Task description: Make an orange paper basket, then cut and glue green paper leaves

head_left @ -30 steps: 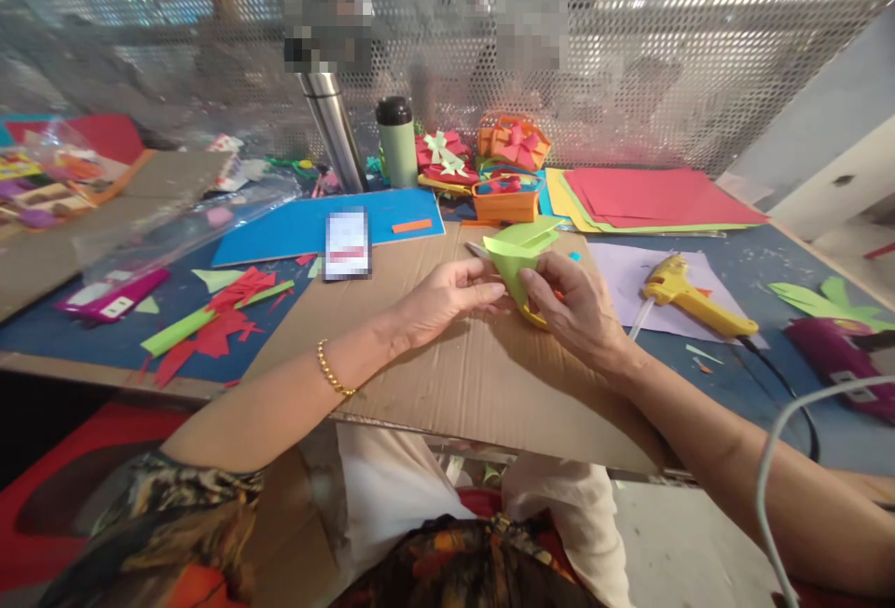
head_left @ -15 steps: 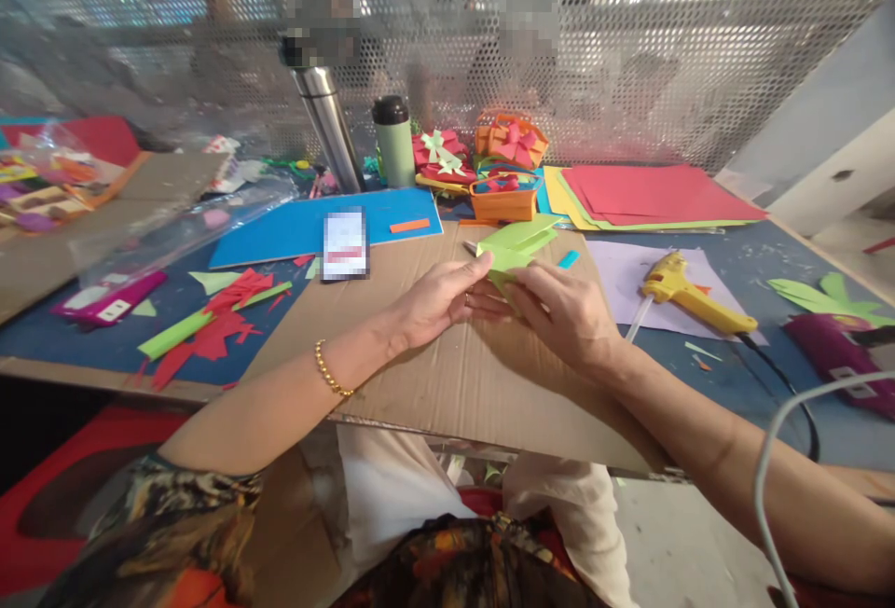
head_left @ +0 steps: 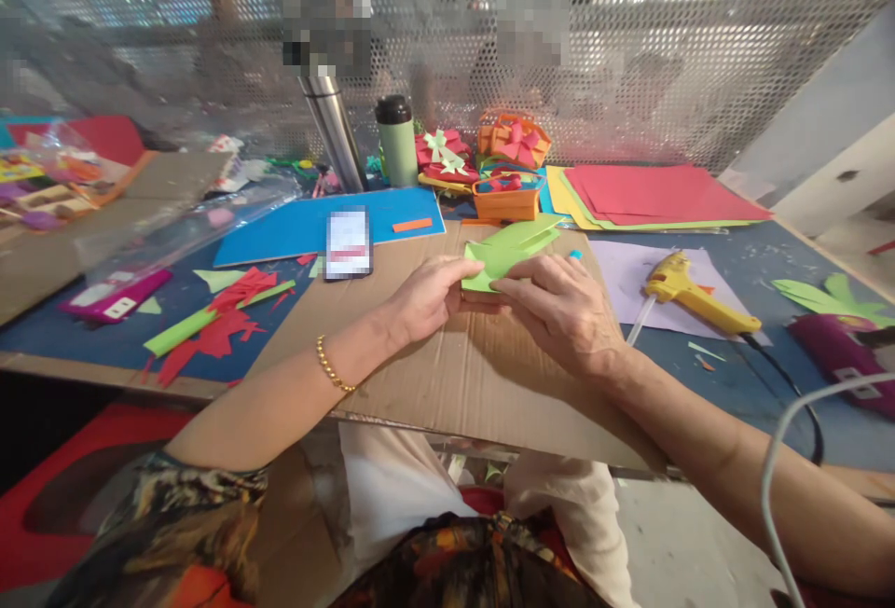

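Observation:
A folded green paper piece is held between both hands above the brown cardboard. My left hand pinches its left edge, thumb on top and fingers beneath. At its lower right edge, my right hand has thumb and fingers closed on the paper. More green paper lies just behind, partly overlapped by the held piece. A small blue strip shows beyond my right hand.
A yellow glue gun rests on lilac paper at right. Behind are a phone, a blue board, a green bottle, a steel flask, orange paper baskets and red sheets. Red scraps lie left.
The held green paper has turned and shifted slightly left, showing a flatter face. My right hand's fingers have moved to its lower edge, and my left fingers have curled in underneath.

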Demonstrator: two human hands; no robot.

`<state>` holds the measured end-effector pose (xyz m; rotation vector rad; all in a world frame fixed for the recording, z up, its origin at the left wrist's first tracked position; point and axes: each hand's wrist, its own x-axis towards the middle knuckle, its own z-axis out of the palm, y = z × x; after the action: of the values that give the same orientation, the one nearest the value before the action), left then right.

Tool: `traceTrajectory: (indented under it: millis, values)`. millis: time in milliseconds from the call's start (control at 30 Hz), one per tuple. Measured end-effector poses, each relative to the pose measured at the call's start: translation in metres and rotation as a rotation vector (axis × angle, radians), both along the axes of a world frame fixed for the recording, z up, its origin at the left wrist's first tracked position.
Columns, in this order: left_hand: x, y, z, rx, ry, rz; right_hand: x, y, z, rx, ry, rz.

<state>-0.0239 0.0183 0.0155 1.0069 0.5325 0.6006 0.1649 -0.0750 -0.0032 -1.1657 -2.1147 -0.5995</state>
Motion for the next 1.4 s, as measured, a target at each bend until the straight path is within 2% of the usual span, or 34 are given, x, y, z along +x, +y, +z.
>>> traceTrajectory:
  millis: [133, 233, 333, 400, 567, 700, 933, 1167, 1400]
  values:
    - [-0.002, 0.001, -0.006, 0.003, -0.001, -0.149, 0.007, 0.006, -0.002, -0.093, 0.235, 0.075]
    - [-0.003, 0.001, -0.008, -0.002, -0.048, -0.19, 0.007, 0.007, 0.0, -0.154, 0.399, 0.064]
    - [-0.004, 0.001, -0.009, 0.037, -0.065, -0.234, 0.005, 0.006, 0.003, -0.154, 0.474, 0.072]
    - [-0.004, 0.0, -0.009, 0.117, -0.048, -0.269, 0.004, 0.005, 0.003, -0.154, 0.491, 0.08]
    - [-0.002, -0.004, -0.008, 0.273, -0.024, -0.231, 0.001, 0.004, 0.001, -0.213, 0.518, 0.027]
    - [-0.001, -0.006, -0.008, 0.304, 0.001, -0.222, 0.001, 0.004, -0.001, -0.265, 0.555, -0.038]
    - [-0.001, -0.005, -0.009, 0.316, 0.025, -0.187, 0.002, 0.003, 0.003, -0.32, 0.618, -0.03]
    - [-0.001, -0.007, -0.007, 0.346, 0.04, -0.15, -0.002, 0.001, 0.004, -0.331, 0.646, -0.044]
    - [-0.003, -0.005, -0.003, 0.343, 0.014, -0.169, 0.006, 0.005, 0.012, -0.241, 0.738, -0.109]
